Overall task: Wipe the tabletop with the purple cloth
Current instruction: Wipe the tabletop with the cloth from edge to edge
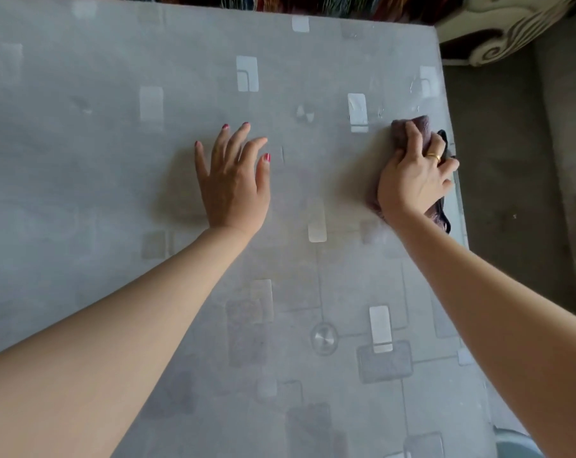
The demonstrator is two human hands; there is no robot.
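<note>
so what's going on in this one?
A person is wiping a grey patterned glass tabletop with a bunched-up purple cloth. The right hand presses the cloth flat against the surface close to the table's right edge, fingers curled over it, a gold ring on one finger. The left hand lies open, palm down, on the bare tabletop near the middle and holds nothing. Nothing else sits on the visible tabletop.
</note>
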